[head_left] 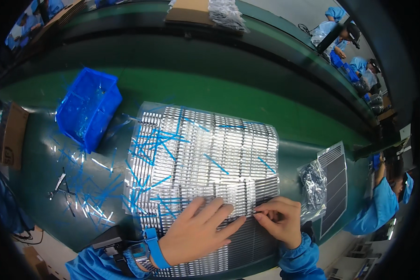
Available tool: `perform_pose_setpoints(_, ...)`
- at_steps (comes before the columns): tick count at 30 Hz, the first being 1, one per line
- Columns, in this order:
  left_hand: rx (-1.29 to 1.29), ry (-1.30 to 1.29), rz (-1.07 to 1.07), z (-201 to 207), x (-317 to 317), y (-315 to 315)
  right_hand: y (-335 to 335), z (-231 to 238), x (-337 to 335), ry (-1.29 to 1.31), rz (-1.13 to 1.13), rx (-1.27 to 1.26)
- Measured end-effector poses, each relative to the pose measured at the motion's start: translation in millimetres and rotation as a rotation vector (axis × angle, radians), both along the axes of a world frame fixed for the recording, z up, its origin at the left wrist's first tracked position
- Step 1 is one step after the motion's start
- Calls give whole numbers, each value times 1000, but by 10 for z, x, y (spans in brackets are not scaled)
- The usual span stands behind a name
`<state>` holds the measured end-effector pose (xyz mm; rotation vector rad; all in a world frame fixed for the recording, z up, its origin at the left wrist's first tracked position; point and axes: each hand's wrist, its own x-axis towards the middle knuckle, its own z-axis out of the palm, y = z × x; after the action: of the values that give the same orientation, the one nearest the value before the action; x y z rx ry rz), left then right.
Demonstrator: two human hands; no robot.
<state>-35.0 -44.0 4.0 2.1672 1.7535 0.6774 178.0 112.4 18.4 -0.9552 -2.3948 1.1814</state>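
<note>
A wide sheet (219, 163) of silvery strips in close rows lies before me, its lower right part dark grey with thin lines. My left hand (196, 235) rests on the lower rows, palm down with fingers spread, holding nothing. Beside its fingertips my right hand (282, 219) is closed in a pinch at the border between the silvery rows and the dark area (252, 238). Whatever is between the thumb and finger is too small to make out. Thin blue film strips (216, 164) lie scattered over the sheet, most thickly along its left side.
A blue plastic bin (89, 109) stands at the left. Below it lie many loose blue and silvery strips (91, 198). To the right are a clear bag of silvery parts (312, 186) and a dark panelled sheet (333, 191). A co-worker's blue sleeve (375, 203) shows at far right.
</note>
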Motion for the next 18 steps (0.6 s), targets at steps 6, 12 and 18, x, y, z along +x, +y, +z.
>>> perform_pose_setpoints(6, 20, 11, -19, 17, 17, -3, 31, 73, 5, 27, 10, 62)
perform_pose_setpoints(12, -282, -112, 84, 347, 813, -584, 59, 68, 23, 205, 37, 41)
perform_pose_setpoints(18, -243, 159, 23, 314, 433, -440, 17, 20, 86, 281, 35, 46)
